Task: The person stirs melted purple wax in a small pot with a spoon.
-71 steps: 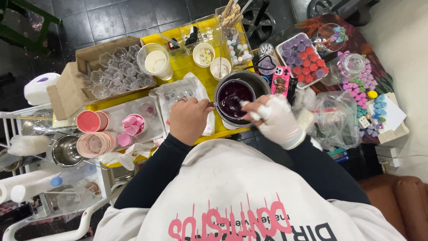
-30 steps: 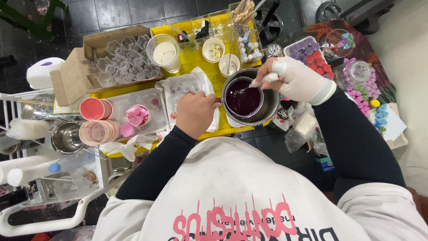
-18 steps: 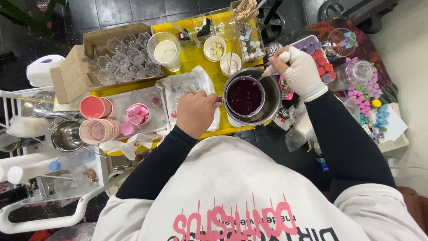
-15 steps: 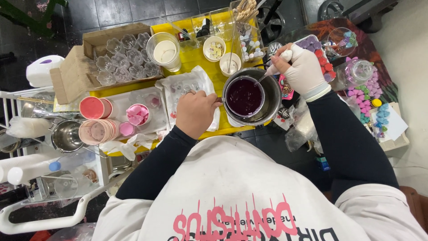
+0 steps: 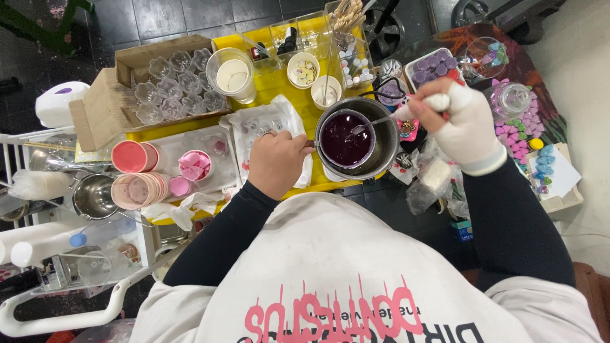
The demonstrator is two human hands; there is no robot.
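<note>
Purple liquid [image 5: 344, 138] sat in the metal pot [image 5: 387, 143] on the yellow surface [image 5: 279, 82]. My left hand [image 5: 276, 162] closed on the pot's handle to steady it, while my gloved right hand [image 5: 460, 124] gripped a spoon [image 5: 375, 122] dipped into it.

1. You have two hands in view: the bare left hand [image 5: 277, 162] and the gloved right hand [image 5: 459, 121].
2. One metal pot [image 5: 357, 138] of dark purple liquid, one spoon [image 5: 387, 118].
3. One cardboard box [image 5: 130, 89] of clear moulds; too many overlap to count.
4. One large clear cup [image 5: 232, 75], two small white cups [image 5: 304, 69] [image 5: 326, 92].
5. One tray of purple and red pieces [image 5: 433, 64].
6. One small metal pan [image 5: 93, 197], far left.
</note>
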